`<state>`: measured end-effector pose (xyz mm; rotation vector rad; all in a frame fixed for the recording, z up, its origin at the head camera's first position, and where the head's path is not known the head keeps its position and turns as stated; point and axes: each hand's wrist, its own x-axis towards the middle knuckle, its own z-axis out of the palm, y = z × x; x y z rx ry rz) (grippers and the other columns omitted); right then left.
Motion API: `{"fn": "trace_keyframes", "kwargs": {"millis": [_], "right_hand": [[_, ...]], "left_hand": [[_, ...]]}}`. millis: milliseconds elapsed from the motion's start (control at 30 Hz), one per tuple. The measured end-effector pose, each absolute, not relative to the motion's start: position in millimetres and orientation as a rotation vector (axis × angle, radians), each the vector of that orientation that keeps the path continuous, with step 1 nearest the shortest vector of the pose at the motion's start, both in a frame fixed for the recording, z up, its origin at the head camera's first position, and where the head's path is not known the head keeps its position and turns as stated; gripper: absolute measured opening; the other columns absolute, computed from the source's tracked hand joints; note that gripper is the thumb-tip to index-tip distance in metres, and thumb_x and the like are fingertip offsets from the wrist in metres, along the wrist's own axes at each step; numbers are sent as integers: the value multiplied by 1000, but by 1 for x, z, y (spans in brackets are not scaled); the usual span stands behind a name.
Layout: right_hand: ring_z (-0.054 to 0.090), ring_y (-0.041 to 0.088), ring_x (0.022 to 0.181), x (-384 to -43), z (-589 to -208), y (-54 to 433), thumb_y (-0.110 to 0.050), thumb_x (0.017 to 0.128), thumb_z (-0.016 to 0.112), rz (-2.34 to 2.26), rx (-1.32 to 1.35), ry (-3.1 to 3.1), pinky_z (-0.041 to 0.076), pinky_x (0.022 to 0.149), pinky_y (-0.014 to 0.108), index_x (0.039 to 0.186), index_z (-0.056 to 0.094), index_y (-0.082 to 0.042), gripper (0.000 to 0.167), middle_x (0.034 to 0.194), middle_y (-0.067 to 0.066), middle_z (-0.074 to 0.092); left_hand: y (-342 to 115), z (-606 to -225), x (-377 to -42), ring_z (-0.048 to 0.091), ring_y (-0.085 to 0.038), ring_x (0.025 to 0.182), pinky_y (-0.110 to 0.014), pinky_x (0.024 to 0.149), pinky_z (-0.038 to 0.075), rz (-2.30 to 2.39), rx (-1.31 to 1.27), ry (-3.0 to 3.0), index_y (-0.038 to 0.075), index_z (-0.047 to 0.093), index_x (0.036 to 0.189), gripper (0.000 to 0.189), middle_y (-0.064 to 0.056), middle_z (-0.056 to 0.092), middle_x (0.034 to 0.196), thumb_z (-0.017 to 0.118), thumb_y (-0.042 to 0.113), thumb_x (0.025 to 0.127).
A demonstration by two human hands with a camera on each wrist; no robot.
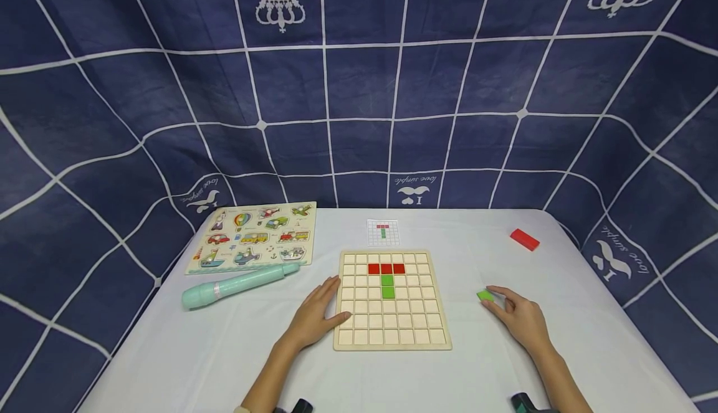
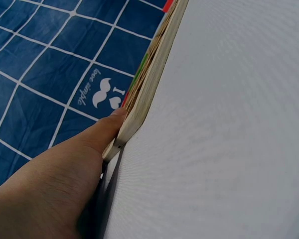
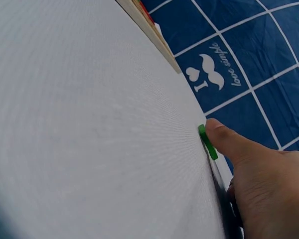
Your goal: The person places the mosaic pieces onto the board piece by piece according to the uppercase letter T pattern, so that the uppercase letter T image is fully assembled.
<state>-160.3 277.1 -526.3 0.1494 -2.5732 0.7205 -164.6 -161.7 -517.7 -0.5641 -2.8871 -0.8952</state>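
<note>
A wooden grid board lies on the table, with three red squares in a row and two green squares below the middle one. My left hand rests at the board's left side, thumb over the rim and the other fingers along the edge. In the left wrist view the thumb of my left hand touches the board's edge. To the right of the board, my right hand pinches a green square tile between thumb and fingers. The right wrist view shows this tile by the thumb.
Behind the board lies a small printed pattern card. A red block is at the back right. On the left are a picture puzzle board and a teal, microphone-shaped object. A dark blue curtain hangs behind the white table.
</note>
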Motion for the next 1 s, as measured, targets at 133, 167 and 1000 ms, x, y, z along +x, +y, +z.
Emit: {"fn": "trace_keyframes", "kwargs": {"millis": [133, 167, 1000], "right_hand": [[27, 4, 44, -160, -525, 277, -30, 74, 78, 708, 131, -2611, 22, 39, 21, 104, 69, -11, 36, 49, -11, 32], [27, 5, 44, -160, -525, 277, -31, 74, 77, 703, 133, -2618, 22, 39, 21, 104, 69, -11, 37, 49, -11, 32], [25, 4, 43, -157, -521, 288, -22, 76, 76, 716, 122, -2642, 22, 39, 21, 106, 68, -8, 34, 49, -9, 33]], "left_hand": [[-161, -517, -165, 24, -29, 135, -49, 106, 24, -896, -565, -2887, 6, 31, 144, 82, -10, 29, 148, 58, 54, 83], [-161, -517, -165, 24, -29, 135, -49, 106, 24, -898, -566, -2886, 6, 31, 144, 82, -10, 29, 148, 59, 54, 84], [-161, -516, -165, 24, -29, 135, -49, 107, 23, -924, -544, -2907, 7, 31, 144, 82, -9, 29, 148, 59, 55, 83]]}}
